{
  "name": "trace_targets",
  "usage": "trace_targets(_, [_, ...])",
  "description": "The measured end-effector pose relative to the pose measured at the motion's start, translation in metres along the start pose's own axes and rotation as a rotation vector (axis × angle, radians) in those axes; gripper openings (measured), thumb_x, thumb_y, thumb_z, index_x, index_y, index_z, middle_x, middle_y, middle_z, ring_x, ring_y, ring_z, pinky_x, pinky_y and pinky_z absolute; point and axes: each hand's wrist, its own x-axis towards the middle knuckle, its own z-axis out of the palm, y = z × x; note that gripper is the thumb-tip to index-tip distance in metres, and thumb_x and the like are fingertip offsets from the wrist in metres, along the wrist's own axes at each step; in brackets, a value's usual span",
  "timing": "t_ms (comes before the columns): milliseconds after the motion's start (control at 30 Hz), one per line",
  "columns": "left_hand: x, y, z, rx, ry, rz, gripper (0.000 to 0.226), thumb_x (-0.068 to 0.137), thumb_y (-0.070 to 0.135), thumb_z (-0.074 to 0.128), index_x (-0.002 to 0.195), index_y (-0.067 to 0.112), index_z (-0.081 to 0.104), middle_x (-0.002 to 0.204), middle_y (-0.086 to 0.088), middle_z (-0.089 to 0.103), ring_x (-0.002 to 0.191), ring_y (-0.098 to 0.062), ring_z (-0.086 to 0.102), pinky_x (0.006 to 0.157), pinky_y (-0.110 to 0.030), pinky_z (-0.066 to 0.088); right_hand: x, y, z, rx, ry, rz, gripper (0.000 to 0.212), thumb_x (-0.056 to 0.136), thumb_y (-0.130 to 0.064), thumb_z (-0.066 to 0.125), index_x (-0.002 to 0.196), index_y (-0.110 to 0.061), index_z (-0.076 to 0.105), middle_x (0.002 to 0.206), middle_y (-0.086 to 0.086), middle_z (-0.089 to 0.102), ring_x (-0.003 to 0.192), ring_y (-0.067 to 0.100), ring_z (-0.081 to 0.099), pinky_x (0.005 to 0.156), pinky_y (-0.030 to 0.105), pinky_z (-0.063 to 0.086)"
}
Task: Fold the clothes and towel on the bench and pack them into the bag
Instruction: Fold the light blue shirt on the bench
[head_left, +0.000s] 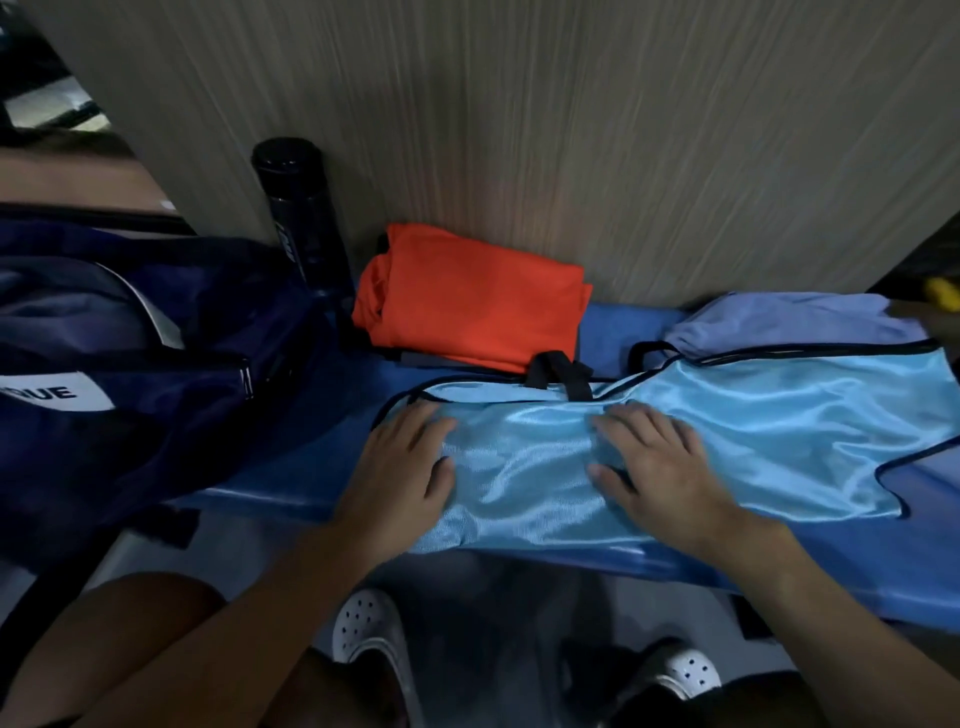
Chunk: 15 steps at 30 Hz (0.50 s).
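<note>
Fingers (422, 418) of left hand (402, 467) & right hand (660, 462) are laid flat, uncurled, on shiny light-blue garment (769, 431) w/ black trim, spread across blue desk (613, 325).

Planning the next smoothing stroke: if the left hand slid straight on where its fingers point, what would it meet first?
Past the black-trimmed edge of the vest and a strip of bench, the left hand would likely meet the folded orange shirt first; depth is hard to judge.

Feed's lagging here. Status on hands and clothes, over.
Left hand, right hand flat on light blue satin top. Top spread on bench, unfolded. Orange shirt folded behind. Navy bag left, nothing blocking.
</note>
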Motion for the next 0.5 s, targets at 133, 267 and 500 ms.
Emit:
trace_targets(133, [0.005, 0.003, -0.006, 0.078, -0.209, -0.241, 0.077, 0.084, 0.043, 0.025, 0.158, 0.030, 0.008, 0.167, -0.007, -0.006, 0.153, -0.027, -0.007, 0.124, -0.043, 0.000, -0.001, -0.004, 0.006, -0.045, -0.167, 0.078, 0.079, 0.079, -0.063, 0.002, 0.154, -0.037, -0.003, 0.164, -0.003, -0.010, 0.151, 0.022, -0.009, 0.120, 0.049, 0.000])
trace_targets(267, [0.007, 0.018, -0.016, 0.181, -0.047, -0.200, 0.069, 0.080, 0.038, 0.035, 0.146, 0.018, 0.041, 0.152, -0.015, 0.033, 0.141, -0.035, 0.030, 0.114, -0.050, 0.023, 0.000, -0.009, 0.009, -0.138, -0.101, 0.024, 0.070, 0.083, -0.047, 0.021, 0.152, -0.031, 0.025, 0.162, 0.003, 0.019, 0.148, 0.027, 0.013, 0.116, 0.057, 0.016])
trace_targets(500, [0.001, 0.025, 0.010, 0.153, -0.132, 0.018, 0.064, 0.096, 0.051, 0.021, 0.155, 0.028, 0.027, 0.163, -0.005, 0.022, 0.151, -0.025, 0.014, 0.122, -0.050, 0.011, -0.003, -0.019, 0.022, -0.153, -0.055, 0.029, 0.062, 0.099, -0.060, 0.013, 0.150, -0.029, 0.032, 0.157, 0.002, 0.033, 0.147, 0.030, 0.025, 0.113, 0.061, 0.022])
